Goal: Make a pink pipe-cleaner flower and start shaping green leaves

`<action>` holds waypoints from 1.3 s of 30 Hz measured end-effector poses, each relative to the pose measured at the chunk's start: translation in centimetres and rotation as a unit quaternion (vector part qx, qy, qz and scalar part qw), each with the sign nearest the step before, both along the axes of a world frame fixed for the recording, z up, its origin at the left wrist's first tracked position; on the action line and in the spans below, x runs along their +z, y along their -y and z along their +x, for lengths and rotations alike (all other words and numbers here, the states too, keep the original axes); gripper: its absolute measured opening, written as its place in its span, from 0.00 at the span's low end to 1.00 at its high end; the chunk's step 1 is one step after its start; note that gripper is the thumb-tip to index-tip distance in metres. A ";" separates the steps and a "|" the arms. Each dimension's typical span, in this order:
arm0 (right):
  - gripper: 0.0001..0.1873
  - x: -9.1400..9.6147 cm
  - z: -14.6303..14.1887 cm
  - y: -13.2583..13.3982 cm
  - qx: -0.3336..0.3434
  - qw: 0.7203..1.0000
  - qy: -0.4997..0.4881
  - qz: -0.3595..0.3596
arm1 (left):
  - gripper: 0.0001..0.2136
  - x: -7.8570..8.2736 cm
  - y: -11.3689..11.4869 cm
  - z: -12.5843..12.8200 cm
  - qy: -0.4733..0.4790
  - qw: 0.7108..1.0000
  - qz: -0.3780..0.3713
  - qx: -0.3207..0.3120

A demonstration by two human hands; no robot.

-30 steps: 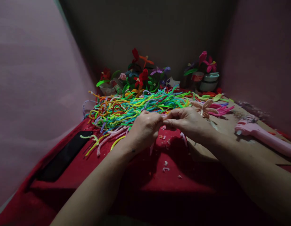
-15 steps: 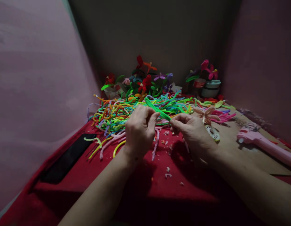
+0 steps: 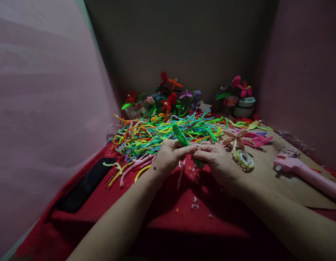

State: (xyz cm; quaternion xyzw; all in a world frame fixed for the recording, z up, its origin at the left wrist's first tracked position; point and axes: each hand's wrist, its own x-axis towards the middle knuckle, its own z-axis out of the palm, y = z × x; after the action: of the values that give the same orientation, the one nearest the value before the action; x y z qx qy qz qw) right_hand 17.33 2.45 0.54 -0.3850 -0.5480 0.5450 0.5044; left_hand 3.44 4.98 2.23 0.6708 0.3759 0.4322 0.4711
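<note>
A bundle of green pipe cleaners [image 3: 179, 134] is held between my two hands above the red cloth [image 3: 173, 214]. My left hand [image 3: 172, 154] pinches it from the left, thumb on top. My right hand [image 3: 215, 159] grips its lower end, fingertips touching those of my left hand. The bundle's upper part sticks up and leans left; its lower end shows a little under my right fingers. Behind my hands lies a big heap of coloured pipe cleaners [image 3: 140, 136].
Pipe-cleaner flowers [image 3: 168, 103] stand at the back. To the right, a brown board [image 3: 268, 177] bears a pale pink flower [image 3: 236, 139], a tape roll [image 3: 244, 159] and a pink glue gun [image 3: 304, 168]. A black phone [image 3: 86, 185] lies left. Fluffy scraps [image 3: 194, 206] dot the cloth.
My left hand has opened out from a fist-like hold and moved right and down to meet my right hand. The green bundle now stands more upright. The view has shifted slightly.
</note>
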 end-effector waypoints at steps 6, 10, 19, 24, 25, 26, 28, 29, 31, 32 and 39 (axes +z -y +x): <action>0.11 -0.1 -0.3 0.3 -0.073 0.993 0.090 -0.005 | 0.08 -0.2 -0.5 -0.2 -0.008 0.993 0.082 0.088; 0.10 0.1 -0.3 0.6 -0.064 0.988 0.136 -0.022 | 0.06 -0.1 -0.8 -0.9 -0.088 0.974 0.155 0.140; 0.10 -0.1 -0.5 0.5 -0.059 0.989 0.136 -0.018 | 0.09 1.5 -1.5 -2.1 -0.046 0.990 0.062 0.122; 0.10 -0.4 -0.5 0.4 -0.043 0.984 0.171 0.011 | 0.09 2.1 -1.5 -2.3 -0.146 0.977 0.088 0.129; 0.10 -0.4 -0.5 0.4 -0.047 0.982 0.182 0.026 | 0.09 2.2 -1.5 -2.3 -0.193 0.963 0.123 0.143; 0.10 -0.5 -0.6 0.4 -0.053 0.979 0.193 0.042 | 0.08 2.3 -1.6 -2.2 -0.236 0.946 0.159 0.158; 0.10 -0.6 -0.6 0.4 -0.068 0.973 0.211 0.068 | 0.08 2.6 -1.8 -2.0 -0.295 0.915 0.212 0.178; 0.10 -0.6 -0.6 0.3 -0.077 0.970 0.216 0.075 | 0.08 2.7 -1.9 -1.8 -0.309 0.906 0.224 0.185; 0.10 -0.7 -0.6 0.3 -0.089 0.970 0.214 0.077 | 0.07 3.1 -2.1 -1.6 -0.307 0.904 0.220 0.198; 0.10 -0.7 -0.6 0.2 -0.092 0.971 0.208 0.076 | 0.08 3.3 -2.2 -1.6 -0.295 0.911 0.208 0.199; 0.10 -0.7 -0.6 0.3 -0.124 0.975 0.170 0.075 | 0.14 4.0 -2.2 -2.4 0.003 0.986 0.037 0.162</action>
State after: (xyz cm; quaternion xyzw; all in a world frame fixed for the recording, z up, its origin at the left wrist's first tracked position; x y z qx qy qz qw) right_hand 16.72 2.12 -0.12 -0.4979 -0.6129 0.3626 0.4949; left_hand 1.04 7.18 6.24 0.6166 0.4619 0.5183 0.3712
